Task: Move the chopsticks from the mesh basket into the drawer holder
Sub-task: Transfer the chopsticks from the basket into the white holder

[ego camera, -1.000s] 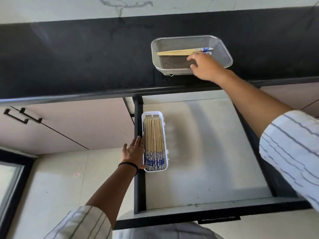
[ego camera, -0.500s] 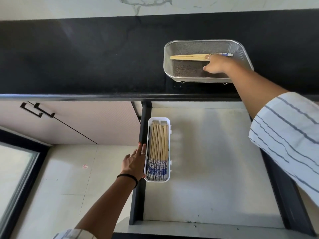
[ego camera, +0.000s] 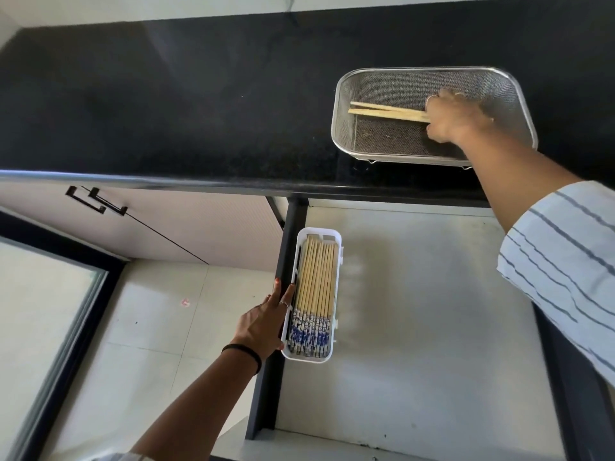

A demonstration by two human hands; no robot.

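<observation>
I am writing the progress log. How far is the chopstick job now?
Mostly done: the white holder in the drawer is nearly full. In hand: right hand closes on the last chopsticks in the mesh basket. Left: carrying them over.

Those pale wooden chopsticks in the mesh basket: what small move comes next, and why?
Probably lift them clear. The right hand is already closed around the pale wooden chopsticks in the steel mesh basket, while the left hand rests against the white plastic holder.

A home kitchen: black stone countertop (ego camera: pixel 166 104), cabinet doors (ego camera: pixel 186 224), open drawer (ego camera: pixel 432 327), tiled floor (ego camera: pixel 159 327).
</observation>
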